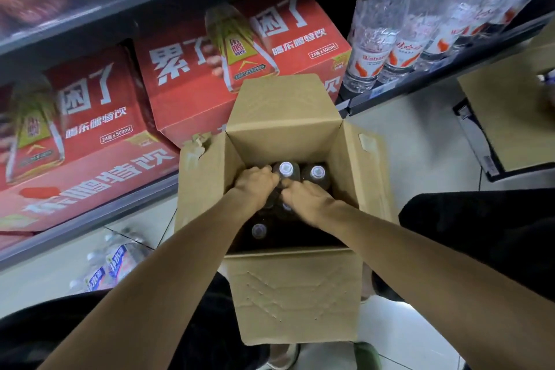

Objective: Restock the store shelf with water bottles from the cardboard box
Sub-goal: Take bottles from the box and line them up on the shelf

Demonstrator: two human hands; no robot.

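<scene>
Down low, dark trouser legs [486, 249] flank an open cardboard box [295, 294] standing on the pale tiled floor [414, 141], its near flap folded down toward the camera. Both forearms reach in over that near edge. Inside the box, white-capped water bottles stand upright in the shadow: one cap [259, 231] shows near the left wall, and two more at the far end, a middle cap [286, 169] and a right cap [317, 172]. The left hand [255, 185] has its fingers curled down around the neck of the middle far bottle, and the right hand [306, 200] presses in beside it, fingertips at the same bottle, though whether it truly grips is hard to tell. On the floor at the left edge lies a wrapped pack of small bottles [111, 264]. Beyond the box, red drink cartons [99, 117] fill the low shelf [87, 219]. Farther right, tall clear water bottles [372, 48] stand on another shelf's edge.
</scene>
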